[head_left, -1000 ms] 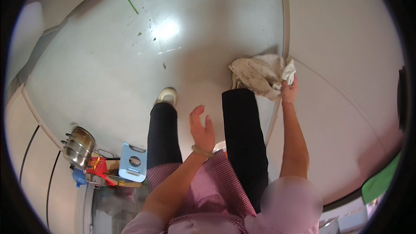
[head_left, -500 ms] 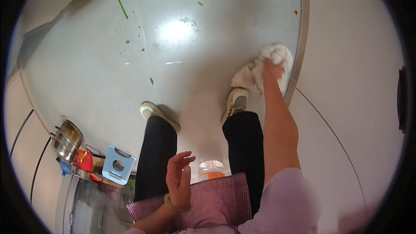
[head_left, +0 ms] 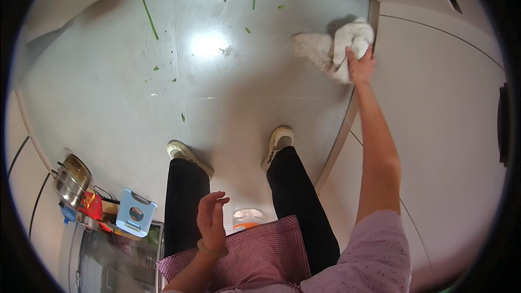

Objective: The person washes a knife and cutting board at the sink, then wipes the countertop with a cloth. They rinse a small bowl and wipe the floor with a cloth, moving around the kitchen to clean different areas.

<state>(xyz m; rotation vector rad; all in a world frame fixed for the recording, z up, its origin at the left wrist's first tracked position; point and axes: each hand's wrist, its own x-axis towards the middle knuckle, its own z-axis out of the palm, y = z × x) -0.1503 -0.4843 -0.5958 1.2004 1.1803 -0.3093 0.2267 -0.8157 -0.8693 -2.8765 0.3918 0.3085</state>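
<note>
My right hand [head_left: 361,67] grips a bunched white cloth [head_left: 352,40] on the pale floor, close to the brown baseboard at the right. One end of the cloth trails off to the left, lying on the tiles. My left hand [head_left: 212,219] hangs in front of my apron [head_left: 260,249] with nothing in it, its fingers loosely curved and apart. Green scraps lie about on the floor, among them a long green stalk [head_left: 148,16] at the far left and a small leaf [head_left: 183,117] nearer my feet.
Metal pots [head_left: 72,180] stand at the lower left, beside a red item [head_left: 92,206] and a light blue plastic stool [head_left: 136,212]. Between my legs is a clear container with an orange band [head_left: 247,218]. White cabinet fronts [head_left: 429,130] line the right side.
My right hand has pushed the cloth farther away along the right-hand edge of the floor. My view has shifted a little. My left hand keeps its pose.
</note>
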